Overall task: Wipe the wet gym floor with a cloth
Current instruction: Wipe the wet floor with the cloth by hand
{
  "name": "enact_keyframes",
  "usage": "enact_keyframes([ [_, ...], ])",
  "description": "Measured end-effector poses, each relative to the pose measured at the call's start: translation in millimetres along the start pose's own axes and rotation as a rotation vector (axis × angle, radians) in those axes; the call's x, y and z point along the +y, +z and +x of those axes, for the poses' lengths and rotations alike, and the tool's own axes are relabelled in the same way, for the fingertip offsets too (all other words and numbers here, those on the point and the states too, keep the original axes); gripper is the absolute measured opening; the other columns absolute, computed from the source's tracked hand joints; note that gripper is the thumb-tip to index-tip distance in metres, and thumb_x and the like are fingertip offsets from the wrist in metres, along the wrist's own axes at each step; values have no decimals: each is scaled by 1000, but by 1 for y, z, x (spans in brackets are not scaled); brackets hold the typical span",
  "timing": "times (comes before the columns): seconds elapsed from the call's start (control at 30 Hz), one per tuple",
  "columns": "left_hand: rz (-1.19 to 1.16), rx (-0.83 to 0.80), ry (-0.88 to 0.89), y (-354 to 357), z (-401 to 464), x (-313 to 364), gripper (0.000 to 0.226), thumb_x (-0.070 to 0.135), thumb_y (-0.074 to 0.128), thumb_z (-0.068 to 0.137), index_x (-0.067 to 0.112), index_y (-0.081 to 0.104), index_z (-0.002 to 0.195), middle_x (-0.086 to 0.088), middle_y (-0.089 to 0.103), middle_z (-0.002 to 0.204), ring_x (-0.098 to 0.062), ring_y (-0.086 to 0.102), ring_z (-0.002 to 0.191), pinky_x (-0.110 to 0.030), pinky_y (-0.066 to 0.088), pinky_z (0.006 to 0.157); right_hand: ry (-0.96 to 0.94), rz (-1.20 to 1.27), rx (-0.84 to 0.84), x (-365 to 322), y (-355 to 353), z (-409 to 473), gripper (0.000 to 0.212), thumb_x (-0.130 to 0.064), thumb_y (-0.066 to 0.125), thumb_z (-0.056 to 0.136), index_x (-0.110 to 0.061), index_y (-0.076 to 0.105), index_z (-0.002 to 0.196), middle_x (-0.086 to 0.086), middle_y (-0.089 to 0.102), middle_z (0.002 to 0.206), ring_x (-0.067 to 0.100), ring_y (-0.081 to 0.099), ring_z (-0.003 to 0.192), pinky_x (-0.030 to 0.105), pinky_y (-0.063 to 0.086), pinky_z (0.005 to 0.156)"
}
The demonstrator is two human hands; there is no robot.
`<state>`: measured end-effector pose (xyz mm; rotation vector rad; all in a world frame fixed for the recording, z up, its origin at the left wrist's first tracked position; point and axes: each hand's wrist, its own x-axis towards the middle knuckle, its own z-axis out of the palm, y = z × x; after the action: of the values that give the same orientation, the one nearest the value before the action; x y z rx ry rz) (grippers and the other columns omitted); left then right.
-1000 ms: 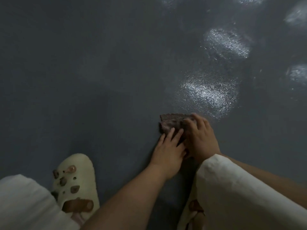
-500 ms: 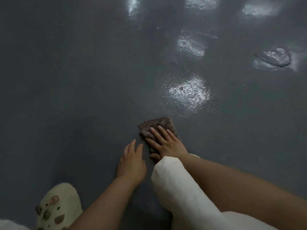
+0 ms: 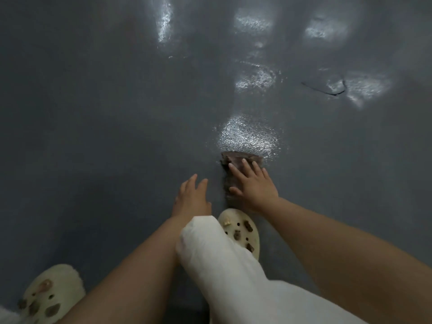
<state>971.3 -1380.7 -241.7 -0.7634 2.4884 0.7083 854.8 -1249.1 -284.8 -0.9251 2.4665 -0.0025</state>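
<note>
The right hand (image 3: 253,183) lies flat on the cloth (image 3: 236,163), fingers spread and straight, pressing it to the floor (image 3: 93,113). The left hand (image 3: 191,197) is just beside it, fingers straight and loosely together, holding nothing; whether it touches the floor or hovers over it I cannot tell. The cloth is a small brown rag, bunched under the palm, with its far edge right at the rim of a glistening wet patch (image 3: 247,134).

To my eye the step in hand is the push forward into that patch. It will go best with the palm kept flat and weight even, so the rag slides as one piece rather than rolling up. More shiny patches (image 3: 254,78) lie farther out. The person crouches in cream clogs (image 3: 243,230) and pale trousers (image 3: 222,258), so the damp floor could be slippery underfoot.
</note>
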Motion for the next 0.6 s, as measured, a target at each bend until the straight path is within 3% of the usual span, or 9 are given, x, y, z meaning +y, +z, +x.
enact_keyframes([
  [0.23, 5, 134, 15, -20, -47, 46, 61, 22, 52, 95, 19, 24, 148, -5, 5, 158, -27, 7, 143, -36, 20, 112, -14, 57, 65, 12, -14, -78, 58, -43, 37, 99, -30, 16, 151, 7, 12, 159, 26, 7, 146, 40, 7, 117],
  [0.4, -25, 172, -36, -19, -83, 61, 62, 26, 51, 96, 23, 19, 150, -1, 2, 158, -26, 5, 144, -37, 18, 113, 12, 103, 171, 21, -32, -118, 48, -39, 41, 97, -18, 39, 141, 12, 29, 151, 28, 21, 141, 37, 17, 116],
  [0.6, -519, 241, 8, -9, -110, 68, 46, 22, 43, 100, 25, 36, 145, 0, 13, 158, -19, 8, 144, -39, 12, 118, -79, 0, 282, 23, -54, -155, 43, -36, 41, 99, -14, 46, 135, 13, 38, 145, 28, 30, 135, 32, 18, 110],
])
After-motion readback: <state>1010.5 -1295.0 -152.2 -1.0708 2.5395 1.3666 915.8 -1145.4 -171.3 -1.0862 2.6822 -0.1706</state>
